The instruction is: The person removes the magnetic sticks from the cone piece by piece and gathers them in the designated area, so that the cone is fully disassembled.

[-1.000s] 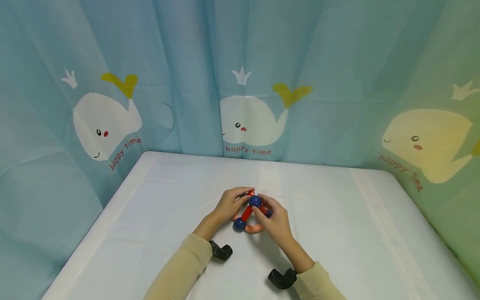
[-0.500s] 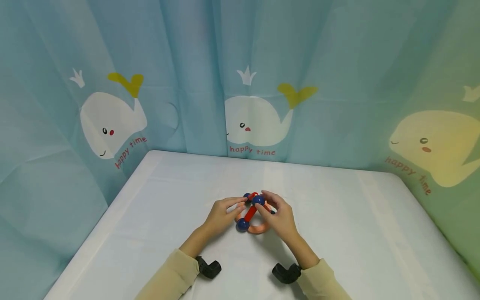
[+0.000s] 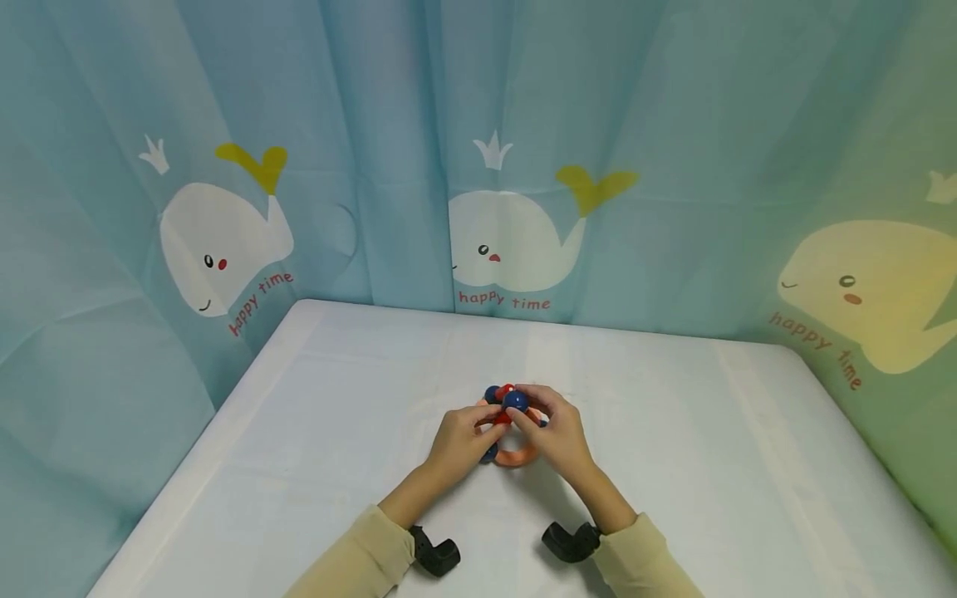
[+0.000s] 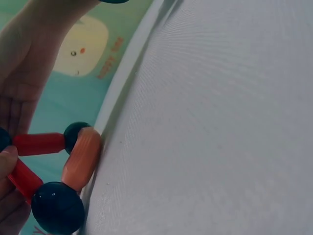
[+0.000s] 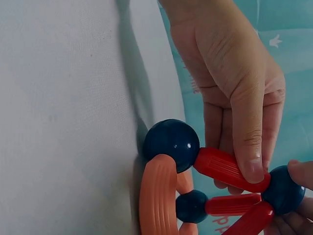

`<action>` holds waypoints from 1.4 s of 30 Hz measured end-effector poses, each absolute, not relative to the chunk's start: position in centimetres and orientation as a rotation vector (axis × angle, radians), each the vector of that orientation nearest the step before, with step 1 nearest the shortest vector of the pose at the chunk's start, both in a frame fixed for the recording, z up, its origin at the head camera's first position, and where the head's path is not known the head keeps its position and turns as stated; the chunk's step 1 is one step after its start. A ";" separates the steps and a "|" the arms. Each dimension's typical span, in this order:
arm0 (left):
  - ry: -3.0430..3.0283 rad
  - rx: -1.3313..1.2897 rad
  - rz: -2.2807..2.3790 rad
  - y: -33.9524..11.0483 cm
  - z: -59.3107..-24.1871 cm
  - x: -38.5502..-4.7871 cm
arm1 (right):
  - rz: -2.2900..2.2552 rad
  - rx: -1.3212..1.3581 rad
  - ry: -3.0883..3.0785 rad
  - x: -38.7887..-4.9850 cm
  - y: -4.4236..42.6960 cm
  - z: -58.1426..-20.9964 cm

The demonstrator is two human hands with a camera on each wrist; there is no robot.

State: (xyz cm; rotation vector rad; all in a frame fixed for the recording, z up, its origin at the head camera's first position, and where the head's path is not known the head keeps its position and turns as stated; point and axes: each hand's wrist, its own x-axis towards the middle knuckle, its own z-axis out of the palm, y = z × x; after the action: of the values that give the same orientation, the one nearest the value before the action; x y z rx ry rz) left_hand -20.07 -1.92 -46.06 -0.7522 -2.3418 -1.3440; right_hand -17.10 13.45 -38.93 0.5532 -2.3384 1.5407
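Observation:
A toy frame of magnetic sticks and balls stands on the table. Its base is a ring of curved orange sticks joined by dark blue balls. Red sticks slope up from the base to a top blue ball. My left hand pinches the front-left red stick near its upper end, between thumb and fingers. With thumb and fingers, my right hand grips the top ball. The near-left base ball is partly hidden behind my left hand in the head view.
Each wrist carries a black camera, one on the left and one on the right. A blue curtain printed with whales hangs behind the table's far edge.
My left hand has left the back of the frame, drawn away to the left, and come in to pinch the front-left red stick. My right hand stays on the top ball.

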 end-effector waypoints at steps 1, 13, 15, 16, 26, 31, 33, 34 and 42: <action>-2.342 -0.753 -1.331 -1.9 -46.0 -20.0 | 1.536 0.561 -2.328 -17.2 13.4 -39.1; -2.293 -0.841 -1.246 -2.5 -46.1 -20.1 | 1.461 0.463 -2.289 -19.3 14.4 -42.3; -2.287 -0.851 -1.256 -2.5 -46.2 -20.1 | 1.467 0.477 -2.282 -19.3 14.4 -42.3; -2.283 -0.858 -1.258 -2.6 -46.2 -20.1 | 1.470 0.486 -2.281 -19.3 14.4 -42.3; -2.307 -0.904 -1.412 -4.2 -45.8 -20.9 | 1.476 0.406 -2.328 -18.7 14.6 -41.6; -2.327 -0.949 -1.490 -4.8 -45.9 -21.3 | 1.519 0.414 -2.328 -18.5 14.5 -41.4; -2.327 -0.950 -1.523 -5.0 -46.0 -21.4 | 1.529 0.418 -2.327 -18.4 14.4 -41.4; -2.325 -0.949 -1.541 -5.0 -46.1 -21.5 | 1.528 0.418 -2.330 -18.4 14.4 -41.4; -2.328 -0.968 -1.634 -5.4 -45.6 -21.7 | 1.513 0.389 -2.352 -18.0 14.5 -41.1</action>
State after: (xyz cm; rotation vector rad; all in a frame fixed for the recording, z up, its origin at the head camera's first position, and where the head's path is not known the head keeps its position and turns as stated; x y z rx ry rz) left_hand -21.66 -5.44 -45.61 -0.9683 -2.3278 -1.6345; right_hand -18.03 14.52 -41.05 0.3890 -2.3515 1.5130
